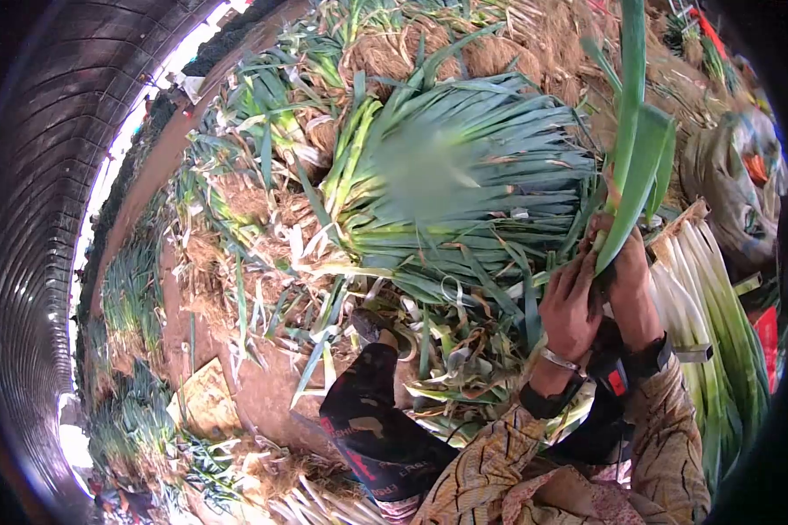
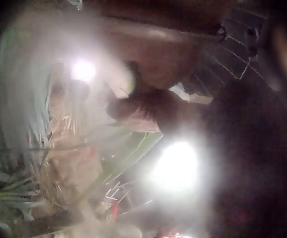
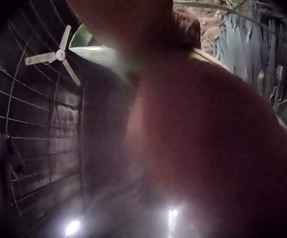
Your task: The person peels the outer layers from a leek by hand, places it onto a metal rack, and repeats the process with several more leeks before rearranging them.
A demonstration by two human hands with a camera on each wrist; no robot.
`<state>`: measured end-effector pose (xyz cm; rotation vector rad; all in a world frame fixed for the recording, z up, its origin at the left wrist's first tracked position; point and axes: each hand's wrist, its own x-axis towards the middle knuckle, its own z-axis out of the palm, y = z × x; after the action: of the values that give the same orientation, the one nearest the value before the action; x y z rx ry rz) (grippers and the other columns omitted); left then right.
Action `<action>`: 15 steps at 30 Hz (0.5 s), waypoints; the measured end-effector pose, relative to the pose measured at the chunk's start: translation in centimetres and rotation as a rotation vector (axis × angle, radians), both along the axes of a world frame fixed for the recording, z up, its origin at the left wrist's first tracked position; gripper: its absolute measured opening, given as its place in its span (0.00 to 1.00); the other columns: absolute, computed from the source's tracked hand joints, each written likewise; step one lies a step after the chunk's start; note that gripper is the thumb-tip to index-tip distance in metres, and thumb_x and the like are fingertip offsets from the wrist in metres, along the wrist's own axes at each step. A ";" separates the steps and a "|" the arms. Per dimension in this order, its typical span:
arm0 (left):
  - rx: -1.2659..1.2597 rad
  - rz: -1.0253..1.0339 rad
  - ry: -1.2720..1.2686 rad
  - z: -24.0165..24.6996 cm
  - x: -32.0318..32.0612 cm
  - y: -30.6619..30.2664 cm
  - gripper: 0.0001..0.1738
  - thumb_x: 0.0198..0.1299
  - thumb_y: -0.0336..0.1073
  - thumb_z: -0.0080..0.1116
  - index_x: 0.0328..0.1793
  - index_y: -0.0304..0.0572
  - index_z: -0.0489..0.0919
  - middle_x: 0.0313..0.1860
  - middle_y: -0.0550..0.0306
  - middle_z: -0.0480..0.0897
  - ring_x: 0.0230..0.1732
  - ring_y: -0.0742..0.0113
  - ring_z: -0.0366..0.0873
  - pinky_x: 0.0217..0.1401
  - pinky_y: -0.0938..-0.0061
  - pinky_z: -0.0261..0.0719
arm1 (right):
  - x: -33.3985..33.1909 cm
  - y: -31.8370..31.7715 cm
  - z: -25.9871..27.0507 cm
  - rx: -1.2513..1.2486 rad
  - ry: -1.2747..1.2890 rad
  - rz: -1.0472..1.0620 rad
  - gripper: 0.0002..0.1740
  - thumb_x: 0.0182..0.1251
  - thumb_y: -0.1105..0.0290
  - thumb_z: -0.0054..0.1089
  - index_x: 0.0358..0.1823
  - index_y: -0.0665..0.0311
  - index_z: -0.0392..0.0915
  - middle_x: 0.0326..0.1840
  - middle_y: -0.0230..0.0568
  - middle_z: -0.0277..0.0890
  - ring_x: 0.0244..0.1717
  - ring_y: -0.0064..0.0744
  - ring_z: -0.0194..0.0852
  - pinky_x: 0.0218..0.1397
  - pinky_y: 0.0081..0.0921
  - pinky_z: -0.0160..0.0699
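In the head view, a leek [image 1: 629, 166] with broad green leaves stands upright between my two hands. My left hand [image 1: 571, 306], with a bracelet at its wrist, grips it from the left, fingers bent toward the stalk. My right hand [image 1: 630, 284] holds it from the other side, close against the left. The left wrist view is hazy, with bent fingers [image 2: 143, 111] beside a green leaf [image 2: 138, 148]. Across the right wrist view my hand looms large and dark, and a folded leek leaf [image 3: 96, 53] sticks out past it. The hands hide the leek's lower part.
A wide heap of leeks [image 1: 490, 175] lies in front, leaves toward the right. Trimmed leeks [image 1: 709, 306] with white stalks lie at my right, near a plastic sack [image 1: 735, 175]. Loose leaves and roots litter the ground around my shoe [image 1: 372, 325]. A fan [image 3: 60, 54] hangs overhead.
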<state>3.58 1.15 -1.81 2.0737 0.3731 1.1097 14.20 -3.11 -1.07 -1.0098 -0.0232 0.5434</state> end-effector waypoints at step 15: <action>0.273 -0.587 0.756 -2.5 -18.1 1.6 0.18 0.45 0.31 0.57 0.47 0.46 0.80 0.39 0.51 0.81 0.42 0.49 0.77 0.43 0.62 0.76 | -0.2 -1.7 3.7 0.074 -0.082 -0.037 0.16 0.58 0.76 0.56 0.48 0.66 0.66 0.24 0.31 0.64 0.18 0.19 0.61 0.16 0.17 0.61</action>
<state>-14.53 2.72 -4.36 2.5539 -0.0577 0.0044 13.99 -4.81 2.62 -0.9584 -0.0965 0.4637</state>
